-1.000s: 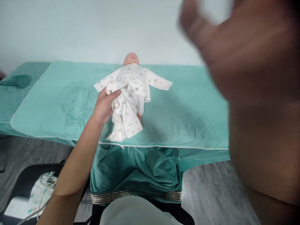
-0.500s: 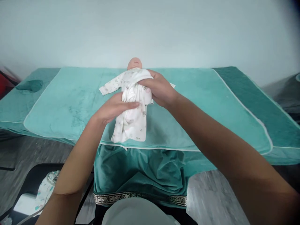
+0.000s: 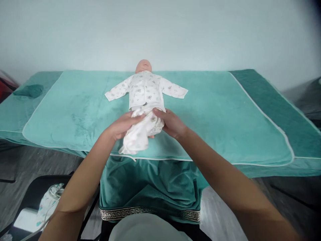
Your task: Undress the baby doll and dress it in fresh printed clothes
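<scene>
A baby doll (image 3: 143, 66) lies on its back on the green-covered table, its head at the wall side. It wears a white printed baby shirt (image 3: 146, 87) with both sleeves spread out sideways. Bunched around the doll's lower body are white printed baby pants (image 3: 137, 138). My left hand (image 3: 125, 124) grips their left edge, thumb on top. On the right edge my right hand (image 3: 170, 122) pinches the cloth near the shirt's hem. A bit of doll skin (image 3: 151, 136) peeks out below the fabric; the legs are otherwise hidden.
A pale green sheet (image 3: 213, 117) with white piping covers the table (image 3: 281, 110), which stands against a white wall (image 3: 160, 33). At lower left, a black chair (image 3: 32, 187) carries a printed cloth bundle (image 3: 47, 204) and a white object (image 3: 26, 219).
My right hand has come down from the doll's chest to the pants' right edge. The shirt now shows fully, and the pants are gathered shorter. My left hand has moved slightly downward.
</scene>
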Available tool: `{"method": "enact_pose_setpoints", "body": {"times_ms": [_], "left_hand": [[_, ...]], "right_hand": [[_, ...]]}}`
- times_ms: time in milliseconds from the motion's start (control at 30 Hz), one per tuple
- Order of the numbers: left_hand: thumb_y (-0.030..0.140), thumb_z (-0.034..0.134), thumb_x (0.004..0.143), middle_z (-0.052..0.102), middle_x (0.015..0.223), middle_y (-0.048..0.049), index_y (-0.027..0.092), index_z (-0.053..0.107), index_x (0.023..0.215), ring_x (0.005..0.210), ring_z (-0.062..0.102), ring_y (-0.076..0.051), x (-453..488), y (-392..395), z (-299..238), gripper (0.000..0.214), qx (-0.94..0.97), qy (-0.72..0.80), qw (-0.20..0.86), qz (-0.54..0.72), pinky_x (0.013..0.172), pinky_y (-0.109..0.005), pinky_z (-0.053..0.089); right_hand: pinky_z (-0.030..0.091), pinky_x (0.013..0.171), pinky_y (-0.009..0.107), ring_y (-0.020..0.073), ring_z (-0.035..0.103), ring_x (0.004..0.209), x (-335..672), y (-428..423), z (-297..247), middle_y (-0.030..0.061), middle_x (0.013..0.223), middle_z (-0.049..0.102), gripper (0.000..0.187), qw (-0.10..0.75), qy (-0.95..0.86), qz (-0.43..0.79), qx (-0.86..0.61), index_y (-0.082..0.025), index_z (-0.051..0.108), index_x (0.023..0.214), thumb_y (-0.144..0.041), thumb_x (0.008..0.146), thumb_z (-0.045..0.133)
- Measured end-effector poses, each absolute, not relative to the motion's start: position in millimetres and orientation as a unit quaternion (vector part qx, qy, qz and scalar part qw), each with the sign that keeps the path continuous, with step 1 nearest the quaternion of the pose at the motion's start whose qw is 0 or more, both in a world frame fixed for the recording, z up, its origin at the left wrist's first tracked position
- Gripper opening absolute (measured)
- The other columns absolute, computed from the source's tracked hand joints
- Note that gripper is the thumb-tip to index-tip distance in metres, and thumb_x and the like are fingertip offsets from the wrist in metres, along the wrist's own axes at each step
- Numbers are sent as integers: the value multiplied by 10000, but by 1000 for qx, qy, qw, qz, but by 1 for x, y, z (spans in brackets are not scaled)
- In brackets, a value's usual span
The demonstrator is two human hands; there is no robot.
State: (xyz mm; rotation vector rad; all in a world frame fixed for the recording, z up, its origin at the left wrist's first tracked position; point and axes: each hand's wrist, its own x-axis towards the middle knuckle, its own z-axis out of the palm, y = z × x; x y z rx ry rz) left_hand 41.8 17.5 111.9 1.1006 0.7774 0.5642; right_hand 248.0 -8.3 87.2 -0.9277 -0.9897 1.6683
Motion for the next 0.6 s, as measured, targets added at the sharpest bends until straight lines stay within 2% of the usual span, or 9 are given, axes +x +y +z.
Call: {"method": "enact_pose_setpoints", "body": {"times_ms": [100, 200, 300, 367, 433, 500, 567, 600], "left_hand": [[454, 885, 751, 781, 1181, -151, 188, 730, 1241, 1043, 763, -339, 38, 16, 113, 578, 555, 341, 749, 123, 911, -471, 616], [437, 847, 771, 776, 1183, -136, 200, 732, 1214, 1057, 750, -333, 43, 15, 110, 515, 579, 361, 723, 113, 907, -462, 602], [359, 736, 818, 774, 1134, -102, 203, 740, 1058, 1076, 722, -330, 55, 12, 106, 286, 657, 440, 597, 137, 918, -440, 579], [313, 653, 838, 768, 1120, -80, 212, 727, 982, 1086, 704, -322, 60, 7, 107, 191, 712, 463, 514, 120, 933, -416, 561], [291, 602, 848, 758, 1180, -57, 237, 722, 1035, 1122, 691, -310, 61, 2, 111, 228, 743, 446, 491, 92, 942, -387, 546], [278, 578, 857, 735, 1275, -31, 276, 701, 1160, 1175, 675, -294, 59, -1, 115, 327, 758, 422, 493, 68, 941, -358, 535], [265, 557, 867, 732, 1281, -31, 284, 680, 1199, 1161, 674, -285, 57, -1, 115, 354, 765, 428, 478, 57, 922, -348, 527], [257, 545, 869, 742, 1240, -45, 268, 680, 1158, 1123, 680, -286, 58, 0, 114, 319, 770, 442, 457, 55, 903, -351, 524]], "right_hand": [[604, 708, 330, 238, 753, 826, 247, -25, 75, 78, 908, 796, 484, 500, -342, 693, -391, -177, 749, 1002, -570, 743, 857], [602, 726, 335, 248, 757, 849, 246, -43, 54, 77, 904, 796, 474, 488, -303, 693, -435, -174, 741, 990, -546, 727, 871], [605, 743, 339, 247, 753, 857, 243, -58, 37, 48, 877, 792, 436, 510, -260, 671, -471, -201, 739, 943, -508, 682, 905], [612, 743, 357, 263, 755, 873, 239, -69, 33, 51, 875, 789, 400, 486, -226, 708, -460, -222, 740, 922, -511, 693, 895], [616, 737, 379, 284, 756, 892, 235, -80, 31, 70, 885, 789, 368, 441, -204, 765, -423, -235, 744, 935, -515, 730, 867], [615, 758, 397, 293, 752, 916, 234, -86, 28, 81, 916, 788, 364, 431, -209, 776, -410, -238, 742, 980, -518, 766, 833], [604, 827, 412, 282, 739, 946, 235, -86, 20, 73, 963, 785, 373, 473, -249, 714, -453, -238, 732, 1025, -527, 797, 793], [590, 873, 421, 277, 728, 968, 237, -84, 15, 67, 985, 782, 373, 493, -284, 660, -490, -236, 727, 1034, -531, 811, 771]]}}
